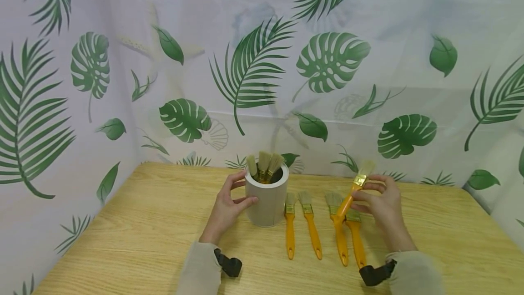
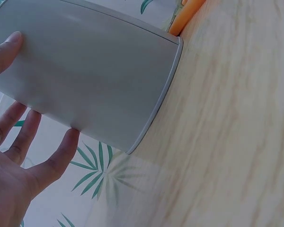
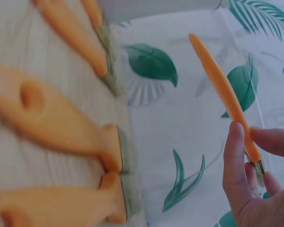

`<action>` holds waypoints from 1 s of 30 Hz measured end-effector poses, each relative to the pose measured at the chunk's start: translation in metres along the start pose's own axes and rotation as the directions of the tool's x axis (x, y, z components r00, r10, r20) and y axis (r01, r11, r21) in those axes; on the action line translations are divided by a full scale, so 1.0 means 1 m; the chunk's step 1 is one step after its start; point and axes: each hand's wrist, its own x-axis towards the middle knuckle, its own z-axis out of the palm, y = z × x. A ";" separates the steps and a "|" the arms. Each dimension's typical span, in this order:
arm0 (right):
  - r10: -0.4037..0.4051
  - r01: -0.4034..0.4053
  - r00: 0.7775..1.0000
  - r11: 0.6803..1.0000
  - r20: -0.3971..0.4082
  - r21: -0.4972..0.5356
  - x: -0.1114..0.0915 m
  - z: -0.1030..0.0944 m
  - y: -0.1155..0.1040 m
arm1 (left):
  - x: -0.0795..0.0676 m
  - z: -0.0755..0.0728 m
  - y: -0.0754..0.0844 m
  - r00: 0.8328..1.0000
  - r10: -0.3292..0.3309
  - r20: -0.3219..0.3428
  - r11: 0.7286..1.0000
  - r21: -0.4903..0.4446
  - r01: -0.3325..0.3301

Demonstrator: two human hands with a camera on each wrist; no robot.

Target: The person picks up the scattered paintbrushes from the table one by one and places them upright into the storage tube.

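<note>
A grey cylindrical container (image 1: 267, 206) with a white rim stands upright on the table, three paintbrushes (image 1: 264, 164) in it with bristles up. My left hand (image 1: 225, 208) holds its left side, thumb on the front; the left wrist view shows fingertips along the grey wall (image 2: 94, 71). To the right, my right hand (image 1: 385, 201) pinches a paintbrush (image 1: 345, 205) between thumb and fingers near the metal band. This brush tilts, bristles up, above the brushes on the table. In the right wrist view, its orange handle (image 3: 220, 87) points away from the fingers.
Several orange-handled paintbrushes (image 1: 290, 231) lie on the wooden table (image 1: 143, 222) between the container and my right hand, bristles toward the back. Two on the right lie close together. A leaf-patterned curtain (image 1: 262, 126) hangs behind the table.
</note>
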 end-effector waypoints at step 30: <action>-0.089 0.117 0.990 0.953 -0.111 0.280 -0.011 0.056 -0.020 | 0.000 0.000 0.001 1.000 0.008 -0.005 1.000 -0.005 -0.008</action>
